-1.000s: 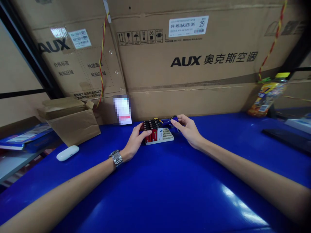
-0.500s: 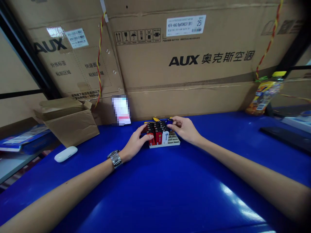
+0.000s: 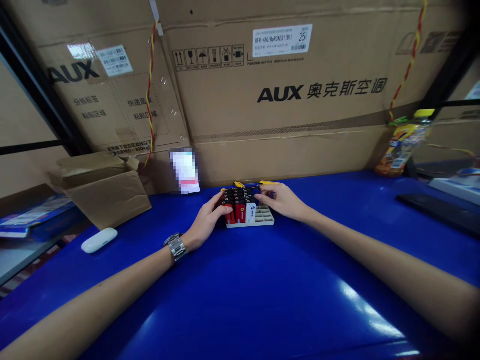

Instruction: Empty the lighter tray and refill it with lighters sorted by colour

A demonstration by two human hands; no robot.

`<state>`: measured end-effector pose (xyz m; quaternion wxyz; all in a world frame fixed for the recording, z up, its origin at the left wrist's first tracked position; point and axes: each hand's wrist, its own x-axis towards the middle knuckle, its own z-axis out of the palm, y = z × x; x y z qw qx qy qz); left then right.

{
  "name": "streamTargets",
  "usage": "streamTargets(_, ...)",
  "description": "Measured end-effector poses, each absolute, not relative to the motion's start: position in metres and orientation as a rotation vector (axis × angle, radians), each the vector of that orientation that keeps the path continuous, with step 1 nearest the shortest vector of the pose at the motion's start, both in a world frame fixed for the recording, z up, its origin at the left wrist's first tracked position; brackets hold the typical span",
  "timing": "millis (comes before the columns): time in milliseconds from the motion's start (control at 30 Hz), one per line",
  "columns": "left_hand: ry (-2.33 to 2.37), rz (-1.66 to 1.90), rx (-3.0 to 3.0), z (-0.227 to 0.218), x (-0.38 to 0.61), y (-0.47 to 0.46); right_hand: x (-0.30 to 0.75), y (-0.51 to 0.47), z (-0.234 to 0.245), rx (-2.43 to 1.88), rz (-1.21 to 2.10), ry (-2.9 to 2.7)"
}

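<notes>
A pale gridded tray (image 3: pixel 267 216) holds several upright lighters in rows, with bare compartments along its right side. In the front row stand a red lighter (image 3: pixel 229 214) at the left corner, a darker red lighter (image 3: pixel 240 213) and a white lighter (image 3: pixel 251 213). My left hand (image 3: pixel 204 220) grips the left side of the group, thumb on the corner red lighter and fingers farther back. At the back right of the rows, my right hand (image 3: pixel 288 202) pinches a dark blue lighter (image 3: pixel 257 191). Its lower end is hidden behind the other lighters.
Yellow objects (image 3: pixel 270 183) lie behind the tray. Large cardboard boxes (image 3: pixel 285 150) wall off the back of the blue table (image 3: pixel 240 290). To the left are a small open carton (image 3: pixel 108 200), a white case (image 3: pixel 99 240) and a blurred-out screen (image 3: pixel 185 170); rightward, a drink bottle (image 3: pixel 403 145).
My right hand has brought the dark blue lighter slightly lower at the back of the rows. My left hand keeps its grip. The whole view has shifted a little.
</notes>
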<state>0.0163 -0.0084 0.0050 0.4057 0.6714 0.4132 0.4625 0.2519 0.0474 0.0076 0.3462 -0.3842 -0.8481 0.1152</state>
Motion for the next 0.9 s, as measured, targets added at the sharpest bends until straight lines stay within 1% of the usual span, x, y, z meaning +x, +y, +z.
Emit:
streamTargets(100,1.048,1.19,1.66,0.005,0.018,-0.009,0.264,0.056,0.006,-1.026,0.173,-2.168)
streamTargets(233,1.071,1.236,1.597,0.007,0.021,-0.011,0.282,0.069,-0.004,-1.219,-0.137,-2.151)
streamTargets(333,1.083,1.261,1.565,0.009,0.022,-0.012,0.287,0.071,-0.01,-1.311,-0.259,-2.229)
streamTargets(500,1.101,1.348,1.511,0.009,0.021,-0.012,0.279,0.063,-0.011,-1.395,-0.325,-2.347)
streamTargets(633,1.164,1.431,1.455,0.005,0.019,-0.01,0.274,0.057,-0.005,-1.291,-0.247,-2.401)
streamTargets(733,1.162,1.461,1.438,0.002,0.017,-0.009,0.273,0.055,0.0,-1.232,-0.232,-2.316)
streamTargets(900,1.157,1.451,1.453,0.003,0.018,-0.008,0.269,0.055,0.001,-1.415,-0.313,-2.279)
